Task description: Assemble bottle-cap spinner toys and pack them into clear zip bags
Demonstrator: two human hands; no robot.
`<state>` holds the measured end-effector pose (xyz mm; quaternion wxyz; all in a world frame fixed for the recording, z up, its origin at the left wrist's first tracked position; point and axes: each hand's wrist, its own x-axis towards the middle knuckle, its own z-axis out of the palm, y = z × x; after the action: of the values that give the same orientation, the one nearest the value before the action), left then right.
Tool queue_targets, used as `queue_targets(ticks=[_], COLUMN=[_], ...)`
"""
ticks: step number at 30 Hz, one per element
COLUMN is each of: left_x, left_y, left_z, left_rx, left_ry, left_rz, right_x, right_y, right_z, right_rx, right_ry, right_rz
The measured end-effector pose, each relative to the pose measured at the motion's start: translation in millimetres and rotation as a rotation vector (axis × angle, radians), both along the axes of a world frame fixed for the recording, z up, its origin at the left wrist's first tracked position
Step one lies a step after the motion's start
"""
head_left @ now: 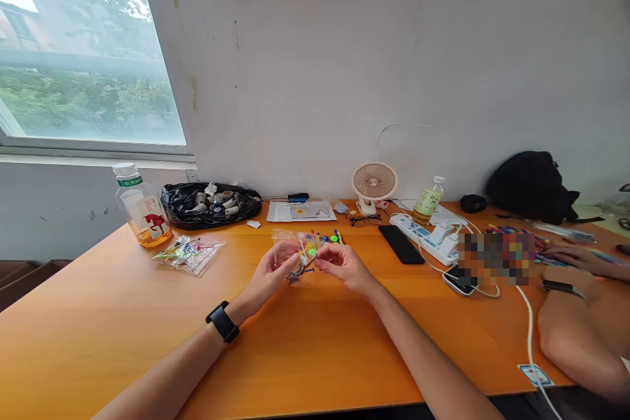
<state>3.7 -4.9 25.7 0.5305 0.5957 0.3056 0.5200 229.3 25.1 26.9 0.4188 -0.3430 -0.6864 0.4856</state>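
Beyond the fingers are counted two bottles (one to each side), one fan, one pair of glasses.

You had free tabletop left of your left hand up to the filled pouch and large bottle; past your right hand, the black phone, power strip and white cable obstructed passage.

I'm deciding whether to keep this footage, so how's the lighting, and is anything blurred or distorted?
Head view: the window is bright, its sky nearly white, its frame slanting as if stretched; head view: a pixelated block hides part of the table at right; head view: parts by the left hand are too small to make out fully.
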Motion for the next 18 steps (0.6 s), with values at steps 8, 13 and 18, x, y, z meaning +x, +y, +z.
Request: queue_targets(ticks=[8, 13, 18], left_x=[-3.6, -4.8, -3.3], left_y=[4.4, 6.4, 4.8], left_z=[-9.6, -8.4, -3.7], left_rx=[-0.072, -0.08, 0.011], left_ry=[0.085, 0.139, 0.115], left_rz=[0.024, 0.03, -0.017], right_x=[-1.6, 0.2, -2.0], right_y=[-3.5, -2.3, -5.5], right_z=[5.2, 5.5, 2.8], right_rx=[-0.021, 0.002, 0.029], right_ry=[-0.012, -0.025, -0.078], right_rz=[-0.025, -0.009, 0.062])
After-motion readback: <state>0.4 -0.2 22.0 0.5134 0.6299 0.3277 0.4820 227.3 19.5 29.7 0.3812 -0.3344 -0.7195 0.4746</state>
